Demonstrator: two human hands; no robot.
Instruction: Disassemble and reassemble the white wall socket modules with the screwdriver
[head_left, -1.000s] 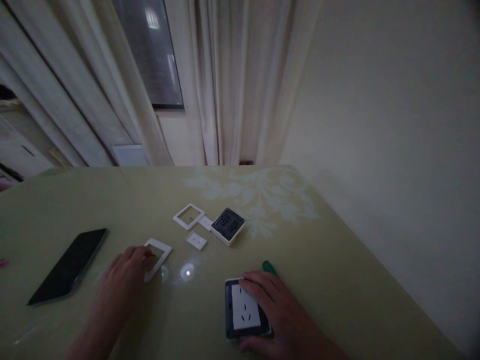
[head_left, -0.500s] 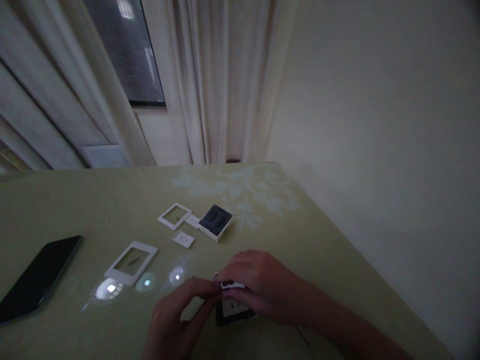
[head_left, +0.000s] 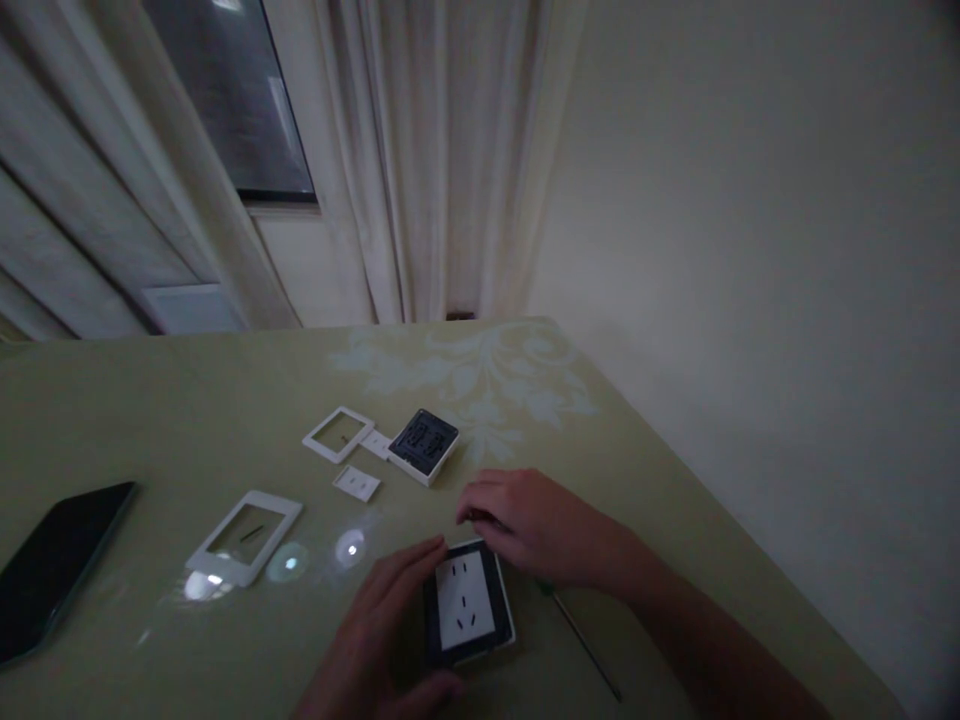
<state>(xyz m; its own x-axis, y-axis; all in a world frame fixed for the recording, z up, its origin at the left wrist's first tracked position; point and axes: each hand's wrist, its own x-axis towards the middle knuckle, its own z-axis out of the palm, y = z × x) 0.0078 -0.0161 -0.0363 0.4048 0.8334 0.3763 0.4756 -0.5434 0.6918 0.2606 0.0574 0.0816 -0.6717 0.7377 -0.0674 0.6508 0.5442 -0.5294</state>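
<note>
A wall socket (head_left: 464, 600) with a white face and dark surround lies face up on the table near me. My left hand (head_left: 394, 625) holds it along its left side, fingertips at the top left corner and thumb by the lower edge. Just beyond its top right corner, my right hand (head_left: 525, 520) has its fingers curled round the handle of a screwdriver (head_left: 585, 640). Most of the handle is hidden under the hand; a green collar and the metal shaft show below, pointing toward me on the right.
Two white frames (head_left: 204, 562) (head_left: 324, 452), small white cover plates (head_left: 357, 484) and a second socket body with a dark front (head_left: 424, 442) lie farther off. A dark phone or tablet (head_left: 64, 560) rests at left. Beyond the table (head_left: 187, 400) are curtains (head_left: 480, 150) and a wall.
Both hands have parted from the socket's top edge. The right moved up and away; the left opened out along the left side. More of the socket face and screwdriver shaft now shows.
</note>
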